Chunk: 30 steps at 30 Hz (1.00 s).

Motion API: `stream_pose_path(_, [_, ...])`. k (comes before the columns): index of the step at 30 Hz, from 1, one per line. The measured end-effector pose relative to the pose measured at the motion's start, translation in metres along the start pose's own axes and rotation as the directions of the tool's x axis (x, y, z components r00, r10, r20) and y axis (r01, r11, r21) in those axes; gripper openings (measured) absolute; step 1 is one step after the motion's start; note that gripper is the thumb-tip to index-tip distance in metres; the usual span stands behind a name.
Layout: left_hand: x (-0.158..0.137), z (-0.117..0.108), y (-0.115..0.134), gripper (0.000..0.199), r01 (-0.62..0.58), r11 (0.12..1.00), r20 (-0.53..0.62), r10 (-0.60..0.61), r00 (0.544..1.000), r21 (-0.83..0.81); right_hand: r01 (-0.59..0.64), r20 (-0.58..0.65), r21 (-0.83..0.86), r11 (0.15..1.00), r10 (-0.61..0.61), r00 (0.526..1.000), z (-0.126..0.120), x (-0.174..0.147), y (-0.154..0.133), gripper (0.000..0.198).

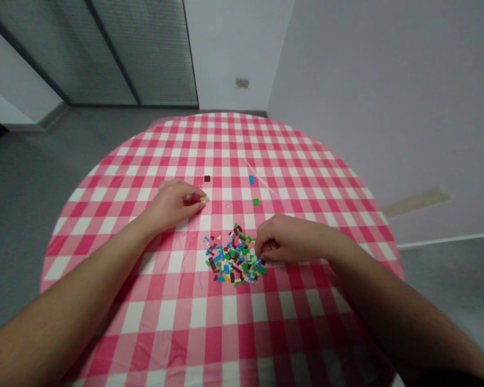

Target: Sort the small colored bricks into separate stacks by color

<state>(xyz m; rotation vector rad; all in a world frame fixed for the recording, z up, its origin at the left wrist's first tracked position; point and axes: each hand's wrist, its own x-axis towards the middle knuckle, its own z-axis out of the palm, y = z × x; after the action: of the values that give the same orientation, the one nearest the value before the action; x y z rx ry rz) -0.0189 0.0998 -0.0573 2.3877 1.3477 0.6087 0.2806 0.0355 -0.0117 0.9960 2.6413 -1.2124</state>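
Observation:
A heap of small toy building bricks point(234, 258) in blue, green, brown, white and yellow lies on the checked tablecloth. Left of and beyond the heap, my left hand point(179, 199) pinches a small pale brick point(204, 200) between thumb and fingertips, close to the cloth. My right hand point(284, 239) is at the heap's right edge with its fingers curled down; whatever sits at its fingertips is too small to make out. Past the heap, a dark brown brick point(207, 178), a blue brick point(251, 179) and green bricks point(256, 202) lie apart from it.
The round table wears a red and white checked cloth point(169, 322) with a curved far edge. Behind it stand a glass partition point(153, 48) and a pale wall point(367, 97) with a socket plate point(242, 83). Grey floor point(89, 134) shows at the left.

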Motion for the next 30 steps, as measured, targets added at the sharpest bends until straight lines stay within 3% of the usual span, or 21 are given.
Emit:
stream_pose_path(8, [-0.001,-0.001,0.000,0.026,0.005,1.000,0.020,-0.005,1.000,-0.016,0.020,0.071,-0.044,0.999,-0.017,0.997,0.004,0.004,-0.008,0.018])
stream_pose_path(14, [-0.001,0.000,-0.002,0.027,0.012,1.000,0.010,-0.011,1.000,-0.024,-0.035,-0.103,-0.107,0.994,0.024,0.994,0.005,0.008,-0.012,0.018])
stream_pose_path(17, [0.000,0.001,-0.003,0.027,0.024,0.999,0.015,-0.024,1.000,-0.037,0.050,-0.097,-0.062,0.997,-0.056,0.994,0.012,0.010,-0.017,0.017])
stream_pose_path(23, [0.000,0.001,-0.005,0.025,0.038,0.998,0.024,-0.037,0.999,-0.049,0.182,0.031,-0.058,0.982,-0.180,0.983,0.034,0.018,-0.028,0.012])
stream_pose_path(30, [0.000,0.001,-0.004,0.028,0.039,0.998,0.016,-0.039,0.999,-0.056,0.090,-0.005,-0.117,0.989,-0.091,0.996,0.027,0.017,-0.024,0.014])
